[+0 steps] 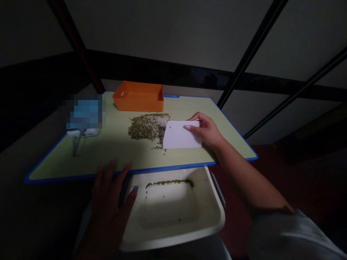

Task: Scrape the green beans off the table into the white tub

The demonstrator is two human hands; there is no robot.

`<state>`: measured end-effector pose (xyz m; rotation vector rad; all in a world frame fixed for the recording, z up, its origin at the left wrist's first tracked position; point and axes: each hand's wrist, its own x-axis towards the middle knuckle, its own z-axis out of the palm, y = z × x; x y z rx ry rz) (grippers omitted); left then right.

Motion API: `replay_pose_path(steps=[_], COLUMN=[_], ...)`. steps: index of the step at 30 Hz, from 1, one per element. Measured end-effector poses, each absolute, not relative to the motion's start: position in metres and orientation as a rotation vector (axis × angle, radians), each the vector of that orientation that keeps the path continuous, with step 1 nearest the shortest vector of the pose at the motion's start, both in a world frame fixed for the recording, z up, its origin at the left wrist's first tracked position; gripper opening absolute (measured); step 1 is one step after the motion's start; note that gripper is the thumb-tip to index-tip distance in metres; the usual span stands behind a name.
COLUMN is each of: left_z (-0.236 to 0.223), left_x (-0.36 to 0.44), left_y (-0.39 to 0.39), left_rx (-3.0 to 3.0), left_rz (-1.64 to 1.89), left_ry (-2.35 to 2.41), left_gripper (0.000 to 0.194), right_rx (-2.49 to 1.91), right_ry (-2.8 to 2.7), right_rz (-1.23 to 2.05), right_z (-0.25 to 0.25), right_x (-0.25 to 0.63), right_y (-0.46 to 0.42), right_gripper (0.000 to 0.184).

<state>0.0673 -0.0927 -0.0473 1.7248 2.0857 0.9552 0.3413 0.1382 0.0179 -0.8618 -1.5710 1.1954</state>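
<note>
My right hand [207,130] grips a flat white scraper [180,136] between thumb and fingers, tilted over the tabletop. The scraper's left edge meets a pile of small green beans or seeds [143,127] with pale grains mixed in at its upper right. A few loose ones lie below the pile. My left hand [112,193], in shadow with fingers spread, is at the left rim of a white plastic basin [173,234]. Inside the basin, a thin line of the same green seeds runs along the far side, with a few single ones on the bottom.
An orange open box [139,99] stands at the back of the light-topped, blue-edged table [114,159]. At the left is a small device on a stand [85,133], its blue screen pixelated. Wall panels rise behind. The basin sits below the table's front edge.
</note>
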Motion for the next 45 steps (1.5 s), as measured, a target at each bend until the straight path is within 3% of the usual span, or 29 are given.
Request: replay_pose_path(steps=[45], left_z=[-0.056], left_x=[0.067], left_y=[-0.090], left_rx=[1.791], left_rz=[1.045], left_ry=[2.111], left_gripper=[0.058], right_rx=[-0.898], right_ry=[-1.670], right_rz=[1.392], right_z=[0.020], right_x=[0.340], right_y=[0.131], right_gripper=[0.056])
